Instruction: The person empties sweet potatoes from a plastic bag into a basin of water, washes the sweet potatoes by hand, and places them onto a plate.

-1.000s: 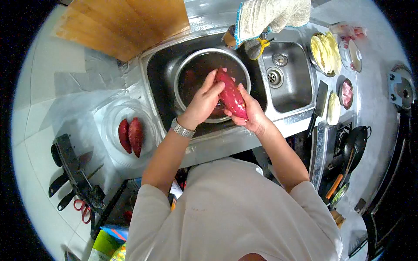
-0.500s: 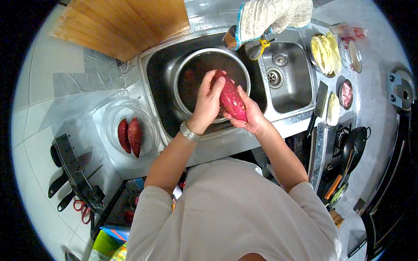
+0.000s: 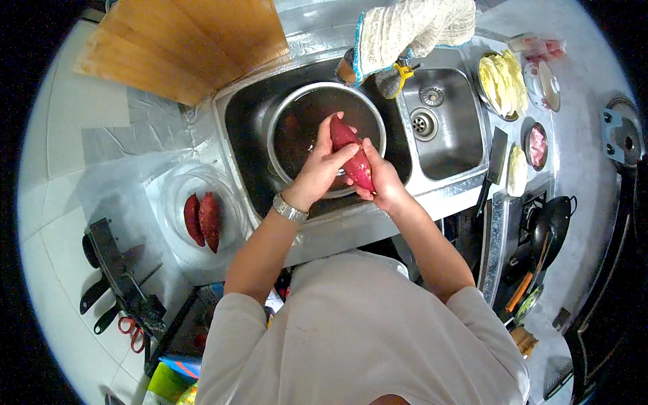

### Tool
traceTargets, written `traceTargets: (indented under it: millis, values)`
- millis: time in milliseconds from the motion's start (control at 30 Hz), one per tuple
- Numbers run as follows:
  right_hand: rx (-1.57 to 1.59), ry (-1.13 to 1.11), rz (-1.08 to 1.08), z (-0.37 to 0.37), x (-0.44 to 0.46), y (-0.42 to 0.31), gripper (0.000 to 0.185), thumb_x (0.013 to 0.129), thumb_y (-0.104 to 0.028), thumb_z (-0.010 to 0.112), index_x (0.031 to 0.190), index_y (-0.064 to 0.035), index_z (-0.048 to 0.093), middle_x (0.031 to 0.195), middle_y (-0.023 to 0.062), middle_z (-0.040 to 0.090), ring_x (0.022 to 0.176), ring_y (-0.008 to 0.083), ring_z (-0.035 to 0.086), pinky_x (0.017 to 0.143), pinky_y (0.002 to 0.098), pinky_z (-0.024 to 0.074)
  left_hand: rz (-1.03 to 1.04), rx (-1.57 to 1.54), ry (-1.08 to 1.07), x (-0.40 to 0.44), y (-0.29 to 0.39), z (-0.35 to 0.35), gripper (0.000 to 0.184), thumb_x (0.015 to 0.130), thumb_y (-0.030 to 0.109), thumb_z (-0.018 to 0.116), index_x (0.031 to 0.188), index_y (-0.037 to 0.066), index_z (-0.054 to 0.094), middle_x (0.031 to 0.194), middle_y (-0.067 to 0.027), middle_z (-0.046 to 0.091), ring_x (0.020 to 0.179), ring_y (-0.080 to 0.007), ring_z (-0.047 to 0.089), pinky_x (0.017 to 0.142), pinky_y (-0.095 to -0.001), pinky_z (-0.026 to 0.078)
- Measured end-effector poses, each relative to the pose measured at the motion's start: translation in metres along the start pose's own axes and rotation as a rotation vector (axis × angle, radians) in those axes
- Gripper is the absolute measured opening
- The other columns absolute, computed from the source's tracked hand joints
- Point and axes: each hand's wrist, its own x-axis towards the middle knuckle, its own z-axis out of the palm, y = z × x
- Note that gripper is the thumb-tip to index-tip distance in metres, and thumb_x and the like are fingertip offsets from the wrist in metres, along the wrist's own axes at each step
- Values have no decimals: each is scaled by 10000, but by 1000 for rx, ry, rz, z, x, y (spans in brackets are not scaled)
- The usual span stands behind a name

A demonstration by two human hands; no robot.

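A wet, reddish-purple sweet potato (image 3: pixel 348 152) is held between both hands over a round metal basin (image 3: pixel 276 131). My left hand (image 3: pixel 324 165) is closed around its upper part, the thumb lying across the skin. Wrapped round its lower end is my right hand (image 3: pixel 385 177). Dark water fills the basin, and what looks like another reddish shape shows dimly under the surface. The basin stands in the larger sink compartment (image 3: pixel 246 115). Two more sweet potatoes (image 3: pixel 210 219) lie side by side in a clear bowl (image 3: pixel 177 239) on the counter at left.
A wooden board (image 3: pixel 189 47) leans behind the sink. Cloth gloves (image 3: pixel 412 34) hang over the tap area. Right of the small sink (image 3: pixel 449 128) are a cleaver (image 3: pixel 498 155), a plate of cabbage leaves (image 3: pixel 501 84) and a bowl of meat (image 3: pixel 536 145). A knife rack (image 3: pixel 125 280) stands at left.
My left thumb has slid down along the sweet potato, and my hands now cover more of its middle. The view has shifted slightly.
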Motion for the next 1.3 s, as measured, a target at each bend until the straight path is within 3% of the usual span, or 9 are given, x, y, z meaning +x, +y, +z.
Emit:
traceTargets:
  millis: [133, 300, 400, 633, 833, 900, 1167, 1233, 1300]
  values:
    - [-1211, 584, -555, 33, 7, 11, 491, 1003, -431, 366, 1080, 6, 576, 779, 306, 640, 684, 474, 639, 635, 549, 518, 124, -54, 430, 15, -35, 10, 352, 938, 218, 626, 1193, 58, 444, 1015, -78, 565, 901, -151, 562, 784, -301, 501]
    - [-1198, 543, -667, 38, 6, 28, 501, 995, -434, 411, 1199, 20, 474, 795, 259, 655, 666, 419, 654, 583, 480, 524, -148, -407, 428, 25, -7, 6, 405, 967, 463, 542, 840, 78, 528, 739, -70, 582, 656, -177, 588, 628, -339, 521]
    - [-295, 292, -361, 51, -1, 23, 569, 980, -580, 390, 1165, -56, 512, 696, 40, 558, 446, 106, 471, 370, 221, 344, -232, -408, 342, 27, 6, 7, 391, 990, 433, 508, 836, 74, 536, 746, -73, 588, 697, -189, 616, 664, -348, 531]
    - [-23, 133, -130, 27, -6, -2, 623, 974, -644, 292, 927, -83, 558, 643, 53, 558, 395, 118, 445, 333, 236, 280, 88, -53, 79, 20, 4, 12, 145, 977, 150, 537, 1095, 73, 503, 996, -71, 587, 943, -196, 608, 888, -346, 491]
    - [-366, 343, -272, 17, 1, 9, 597, 1023, -536, 258, 952, -39, 581, 671, 123, 612, 442, 221, 546, 392, 309, 414, 141, 145, 77, 1, -3, 20, 561, 910, 17, 592, 1382, 108, 303, 1141, -80, 538, 1050, -190, 553, 963, -341, 453]
    - [-990, 566, -889, 19, 6, 11, 480, 1021, -430, 332, 1065, -9, 559, 709, 223, 639, 580, 381, 633, 512, 462, 501, 208, 4, 167, 1, -14, 25, 557, 917, 25, 594, 1380, 111, 298, 1157, -94, 539, 1049, -188, 555, 956, -332, 459]
    - [-1155, 529, -769, 27, -5, 12, 400, 977, -375, 458, 1165, -25, 503, 791, 273, 647, 712, 457, 642, 616, 539, 508, -2, -189, 383, 18, 10, 20, 130, 948, 152, 545, 907, 29, 540, 736, -125, 654, 704, -197, 657, 669, -304, 529]
    - [-1063, 506, -902, 21, 0, 14, 444, 995, -434, 425, 1134, -24, 519, 714, 220, 646, 572, 370, 640, 504, 450, 502, 41, -168, 329, 20, 12, 14, 145, 940, 137, 526, 849, 29, 556, 733, -137, 662, 699, -211, 665, 678, -315, 536]
    - [-542, 206, -397, 27, -13, 0, 524, 1002, -521, 375, 1096, -31, 534, 638, 116, 610, 441, 222, 560, 392, 333, 432, 72, -169, 200, 21, 17, 8, 185, 929, 171, 538, 797, 45, 568, 736, -151, 665, 720, -262, 662, 735, -372, 536]
